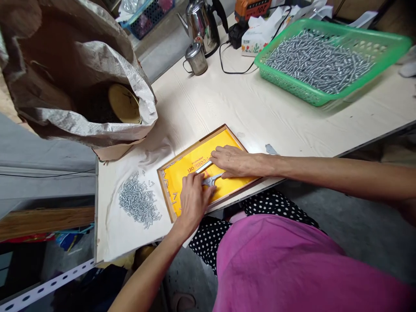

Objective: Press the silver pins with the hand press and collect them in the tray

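Observation:
A shallow wooden tray (165, 196) with a yellow lining (224, 141) lies at the table's front edge. Small metal pins are scattered along its left end. Inside the tray, my left hand (195, 197) is closed on the left end of a thin pale strip (204, 167), its thumb beside a grey piece (212, 179). My right hand (229, 160) is closed over the strip's other end, palm down with its fingers together. The fingers hide both ends of the strip. How the grey piece joins the strip cannot be made out.
Left of the tray, a pile of small metal pins (138, 201) lies on the table (211, 95). Behind it stands a large open sack (130, 71). A green basket (292, 90) of metal pins sits at the back right. A metal cup (196, 60) and kettle (203, 26) stand behind.

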Demonstrator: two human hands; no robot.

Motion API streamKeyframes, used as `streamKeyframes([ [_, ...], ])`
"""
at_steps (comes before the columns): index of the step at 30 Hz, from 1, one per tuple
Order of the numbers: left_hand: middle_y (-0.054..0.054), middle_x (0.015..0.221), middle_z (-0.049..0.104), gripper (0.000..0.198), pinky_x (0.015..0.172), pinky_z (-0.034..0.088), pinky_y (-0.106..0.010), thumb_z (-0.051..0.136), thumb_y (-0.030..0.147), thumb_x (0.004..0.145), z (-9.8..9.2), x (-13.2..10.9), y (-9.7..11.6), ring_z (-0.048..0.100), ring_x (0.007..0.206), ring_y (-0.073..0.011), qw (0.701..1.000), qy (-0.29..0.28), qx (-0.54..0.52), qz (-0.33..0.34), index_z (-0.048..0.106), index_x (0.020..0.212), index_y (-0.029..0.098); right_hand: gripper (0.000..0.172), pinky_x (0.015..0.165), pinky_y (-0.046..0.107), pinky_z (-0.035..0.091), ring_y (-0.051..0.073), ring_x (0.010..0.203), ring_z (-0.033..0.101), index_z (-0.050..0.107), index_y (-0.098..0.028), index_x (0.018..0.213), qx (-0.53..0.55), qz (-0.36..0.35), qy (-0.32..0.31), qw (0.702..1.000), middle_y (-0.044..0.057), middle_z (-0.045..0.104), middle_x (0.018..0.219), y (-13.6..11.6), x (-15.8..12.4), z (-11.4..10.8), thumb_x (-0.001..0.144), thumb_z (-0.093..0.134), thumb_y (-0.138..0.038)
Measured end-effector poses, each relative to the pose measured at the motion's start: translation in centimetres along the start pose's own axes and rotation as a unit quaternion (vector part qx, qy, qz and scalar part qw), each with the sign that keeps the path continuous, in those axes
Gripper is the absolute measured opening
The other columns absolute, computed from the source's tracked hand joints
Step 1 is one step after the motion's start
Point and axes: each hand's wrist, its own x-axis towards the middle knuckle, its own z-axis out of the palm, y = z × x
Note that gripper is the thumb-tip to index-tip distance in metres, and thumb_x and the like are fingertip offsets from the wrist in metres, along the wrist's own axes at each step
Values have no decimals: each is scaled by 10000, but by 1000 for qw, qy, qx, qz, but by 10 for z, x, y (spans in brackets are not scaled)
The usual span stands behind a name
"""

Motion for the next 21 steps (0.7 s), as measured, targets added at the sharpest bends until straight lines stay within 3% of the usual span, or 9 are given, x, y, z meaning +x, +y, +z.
streamKeyframes([
  [3, -212, 1466, 533, 630, 1111, 422, -552, 667, 403, 915, 16, 21, 0, 484, 1356, -364, 991, -18, 17, 130, 481, 1453, 133, 444, 832, 359, 422, 264, 1036, 517, 608, -61, 1203, 8, 18, -15, 1000, 155, 634, 1132, -2, -2, 1, 894, 714, -362],
  [6, -208, 1439, 546, 686, 1103, 422, -556, 620, 397, 945, 24, 39, -9, 506, 1315, -361, 984, -50, 32, 165, 373, 1525, 130, 610, 817, 358, 423, 274, 1017, 518, 590, -41, 1246, 2, 53, -13, 999, 158, 634, 1122, 0, -6, 5, 836, 772, -455],
  [8, -193, 1379, 577, 672, 1074, 444, -540, 610, 391, 951, 23, 43, -13, 524, 1265, -353, 982, -60, 47, 173, 376, 1524, 128, 605, 803, 357, 425, 280, 1011, 521, 609, -58, 1211, -10, 71, -4, 997, 159, 632, 1122, 1, -11, 7, 806, 799, -465],
  [16, -107, 1019, 644, 329, 870, 494, -399, 566, 375, 990, 17, 37, 0, 566, 984, -275, 982, -52, 92, 154, 637, 1239, 172, 180, 792, 363, 403, 261, 996, 547, 660, -81, 1059, -22, 58, 27, 998, 161, 641, 1041, -6, -17, 18, 973, 601, -228],
  [21, -78, 909, 639, 180, 829, 485, -357, 583, 340, 985, 23, 40, -1, 570, 922, -250, 985, -63, 79, 137, 689, 957, 197, 208, 767, 337, 390, 225, 935, 560, 671, -113, 993, -9, 50, 35, 998, 125, 665, 969, -6, -10, 30, 985, 467, -78],
])
